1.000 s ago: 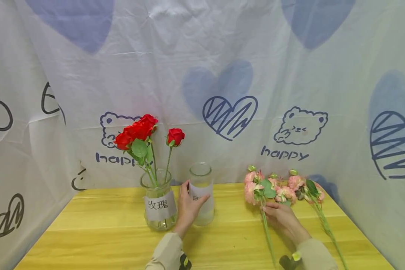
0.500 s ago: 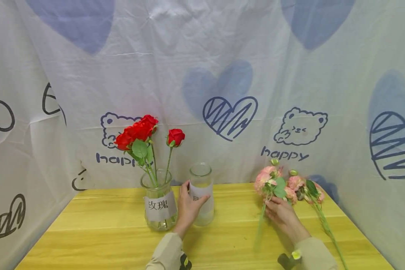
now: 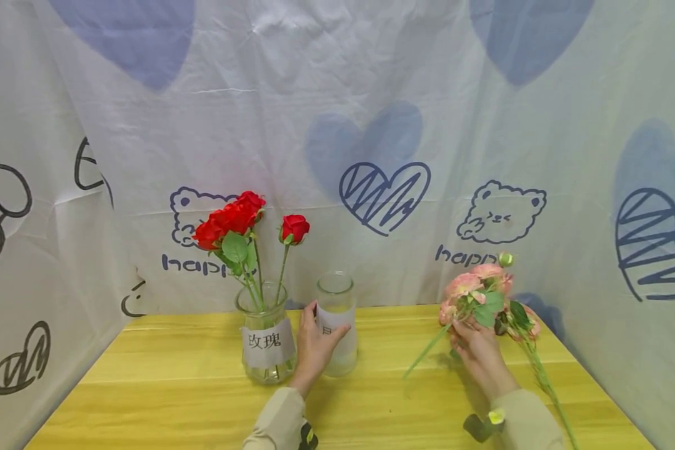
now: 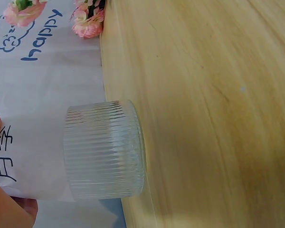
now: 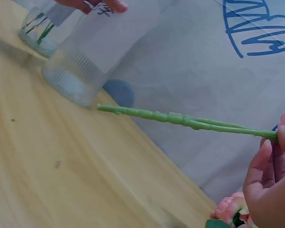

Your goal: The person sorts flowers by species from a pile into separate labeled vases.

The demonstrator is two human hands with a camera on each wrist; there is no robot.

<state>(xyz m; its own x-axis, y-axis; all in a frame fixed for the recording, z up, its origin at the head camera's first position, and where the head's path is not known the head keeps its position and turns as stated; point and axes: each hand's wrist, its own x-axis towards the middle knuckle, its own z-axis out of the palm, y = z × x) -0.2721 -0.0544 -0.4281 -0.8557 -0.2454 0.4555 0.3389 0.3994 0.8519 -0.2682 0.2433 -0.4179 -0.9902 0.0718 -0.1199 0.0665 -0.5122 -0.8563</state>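
My left hand [image 3: 317,347] is wrapped around a tall clear glass vase [image 3: 344,364], thumb across its white paper label. In the left wrist view the ribbed base of the vase [image 4: 102,152] stands at the tabletop, and part of the lettered label shows. Off to the right, my right hand [image 3: 480,356] pinches a stem of pink flowers [image 3: 467,284] just under the blooms. The right wrist view shows the green stem [image 5: 180,119] sticking out from the fingers, its cut end pointing toward the vase. The blooms are mostly outside that view.
Left of the tall vase, a wider glass vase [image 3: 267,369] with a lettered label holds several red roses [image 3: 227,222]. Another pink flower with a long stem [image 3: 545,381] lies at the table's right side. A printed cloth [image 3: 382,269] hangs behind the yellow wooden table [image 3: 163,387].
My right hand has raised the pink flowers from the table and shifted them right; the stem has swung so its end points left. The left hand stays on the vase.
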